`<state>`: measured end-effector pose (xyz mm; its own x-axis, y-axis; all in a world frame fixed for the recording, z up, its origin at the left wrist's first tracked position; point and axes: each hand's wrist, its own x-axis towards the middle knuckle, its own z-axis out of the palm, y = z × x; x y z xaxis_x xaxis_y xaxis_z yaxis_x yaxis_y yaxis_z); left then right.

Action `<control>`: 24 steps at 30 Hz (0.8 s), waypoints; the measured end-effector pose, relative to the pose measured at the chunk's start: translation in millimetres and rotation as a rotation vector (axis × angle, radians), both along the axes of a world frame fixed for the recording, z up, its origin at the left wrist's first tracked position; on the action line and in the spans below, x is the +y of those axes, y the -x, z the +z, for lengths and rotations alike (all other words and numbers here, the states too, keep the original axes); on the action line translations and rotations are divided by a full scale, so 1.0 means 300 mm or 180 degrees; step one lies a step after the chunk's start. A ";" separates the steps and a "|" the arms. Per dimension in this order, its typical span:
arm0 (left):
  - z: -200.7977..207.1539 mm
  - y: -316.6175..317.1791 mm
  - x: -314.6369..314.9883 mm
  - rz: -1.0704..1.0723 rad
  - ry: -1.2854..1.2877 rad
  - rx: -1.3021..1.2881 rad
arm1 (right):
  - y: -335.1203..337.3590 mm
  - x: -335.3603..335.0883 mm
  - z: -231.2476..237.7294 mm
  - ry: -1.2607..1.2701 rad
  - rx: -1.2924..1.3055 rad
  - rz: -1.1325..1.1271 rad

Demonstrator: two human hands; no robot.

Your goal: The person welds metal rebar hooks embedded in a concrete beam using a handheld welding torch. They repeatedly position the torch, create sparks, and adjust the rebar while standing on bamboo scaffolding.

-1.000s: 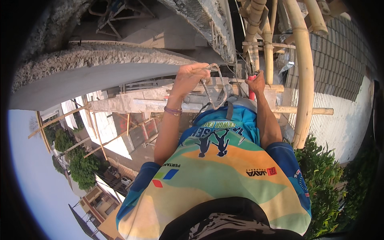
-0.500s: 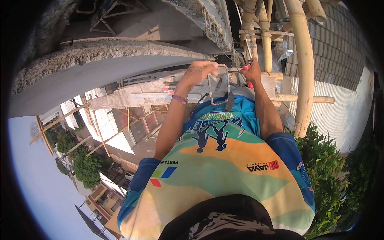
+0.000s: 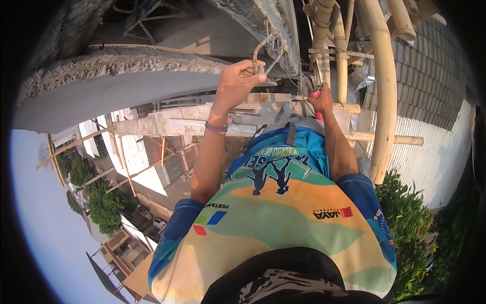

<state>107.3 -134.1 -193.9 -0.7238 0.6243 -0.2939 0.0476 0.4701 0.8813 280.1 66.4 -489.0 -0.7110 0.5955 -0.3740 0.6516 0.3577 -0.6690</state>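
My left hand (image 3: 236,85) is closed round one side of a bent steel rebar stirrup (image 3: 256,50). It holds the stirrup up against the rough end of a concrete beam (image 3: 276,25), where wires and bar ends (image 3: 276,48) stick out. The far part of the stirrup overlaps those bars, so I cannot tell whether they touch. Lower and to the right, my right hand (image 3: 321,99) grips a hand tool with red handles (image 3: 318,112). Its metal end points away from me beside the bamboo, and its exact kind is hard to make out.
Thick bamboo poles (image 3: 379,91) stand close on my right, with crosswise poles (image 3: 385,138) below. A concrete ledge (image 3: 152,124) and scaffold planks run leftward beneath my hands. A curved concrete slab edge (image 3: 126,66) lies at far left. Tiled roofing (image 3: 428,66), trees and ground show far below.
My left hand has moved forward, away from my body, carrying the stirrup from in front of my waist to the beam's end. The right hand has shifted slightly and keeps its grip.
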 end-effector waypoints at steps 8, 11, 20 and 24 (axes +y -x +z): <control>-0.051 0.021 0.095 0.0577 -0.0703 0.0445 | -0.018 0.030 -0.015 0.0015 0.0293 0.0161; -0.048 0.010 0.089 0.0528 -0.0678 0.0699 | -0.025 0.039 -0.002 0.0019 0.0246 0.0193; -0.045 -0.050 -0.038 0.0994 -0.0386 -0.0104 | -0.022 0.049 0.022 0.0140 0.0026 0.0314; -0.109 -0.082 -0.078 0.0985 0.0302 -0.0433 | -0.009 0.046 0.022 0.0038 0.0047 0.0400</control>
